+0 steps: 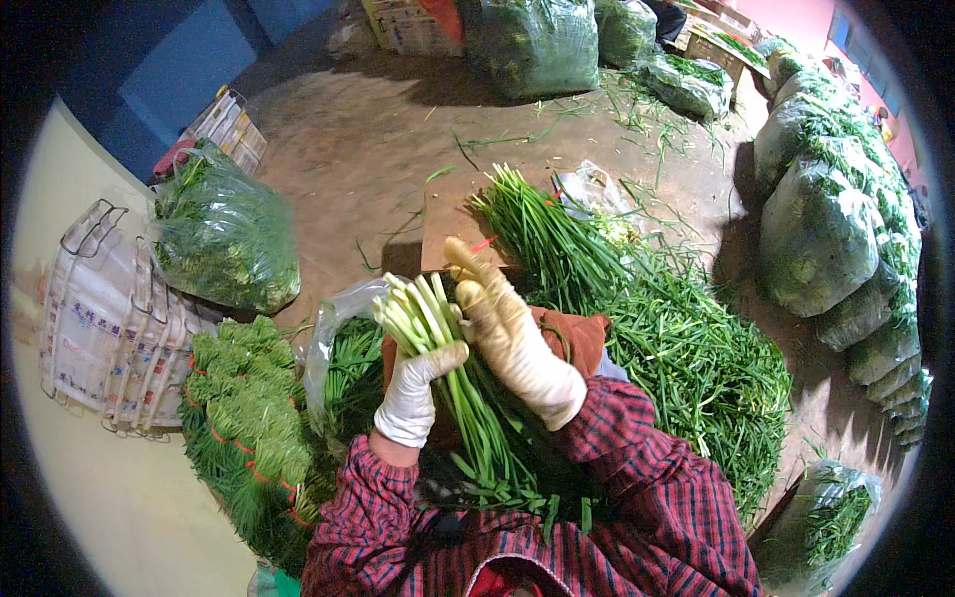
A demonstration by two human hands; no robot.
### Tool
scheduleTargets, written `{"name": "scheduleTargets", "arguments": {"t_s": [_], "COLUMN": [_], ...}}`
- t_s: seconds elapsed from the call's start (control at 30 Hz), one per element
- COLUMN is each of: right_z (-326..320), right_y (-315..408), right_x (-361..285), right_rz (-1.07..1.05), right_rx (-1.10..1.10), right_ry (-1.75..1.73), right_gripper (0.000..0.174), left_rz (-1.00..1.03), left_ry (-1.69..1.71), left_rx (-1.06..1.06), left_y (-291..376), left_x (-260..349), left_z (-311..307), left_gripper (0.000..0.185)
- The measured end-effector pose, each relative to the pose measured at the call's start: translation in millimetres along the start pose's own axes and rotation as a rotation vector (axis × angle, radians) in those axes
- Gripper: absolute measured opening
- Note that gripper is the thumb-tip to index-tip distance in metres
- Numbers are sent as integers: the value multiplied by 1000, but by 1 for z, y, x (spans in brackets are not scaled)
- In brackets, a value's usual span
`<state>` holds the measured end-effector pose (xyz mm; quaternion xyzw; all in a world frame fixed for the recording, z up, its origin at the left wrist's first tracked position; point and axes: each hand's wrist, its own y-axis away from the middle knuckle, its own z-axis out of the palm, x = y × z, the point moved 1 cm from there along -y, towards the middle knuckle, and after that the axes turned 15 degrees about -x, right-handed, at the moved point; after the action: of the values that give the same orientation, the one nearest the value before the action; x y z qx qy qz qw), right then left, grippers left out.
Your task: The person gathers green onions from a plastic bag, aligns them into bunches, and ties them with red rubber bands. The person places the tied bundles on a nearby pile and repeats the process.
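Note:
My left hand [419, 388], in a white glove, is wrapped around a bunch of long green stalks [477, 410]. Their pale cut ends point up and away, and the leaves hang towards my lap. Close to the pale ends, on the right, is my right hand [515, 343], in a stained white glove with its fingers stretched out. Its thumb side meets the stalks, and I see nothing gripped in it. Beyond the hands, a larger bundle of similar greens [548, 231] lies partly on a brown board [448, 224]. A small red strip [486, 242] shows by my right fingertips.
A broad heap of loose greens [694, 373] lies to the right. Bundles with red ties [250, 403] are stacked at left, near folded white crates or cartons [97, 321]. Filled plastic bags [224, 224] stand left, at the back [541, 48] and along the right [817, 231].

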<state>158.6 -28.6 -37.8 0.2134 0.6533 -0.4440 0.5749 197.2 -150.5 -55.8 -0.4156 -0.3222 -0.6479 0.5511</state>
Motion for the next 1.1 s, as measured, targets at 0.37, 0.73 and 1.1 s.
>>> {"name": "scheduleTargets", "arguments": {"t_s": [0.37,0.73,1.1], "right_z": [-111,-67,-154], "right_y": [81,17,106], "right_x": [25,-18,8], "right_rz": [632,-372,176], "right_rx": [-96,13,544], "right_ry": [1036,967,865], "right_gripper": [54,54,64], "left_rz": [643,642,754], "left_ry": [-227,-288,-286], "left_rx": [310,241,231], "left_y": [-69,-99,-113], "left_x": [170,118,108], "left_z": [-29,32,33], "left_gripper": [20,27,37]}}
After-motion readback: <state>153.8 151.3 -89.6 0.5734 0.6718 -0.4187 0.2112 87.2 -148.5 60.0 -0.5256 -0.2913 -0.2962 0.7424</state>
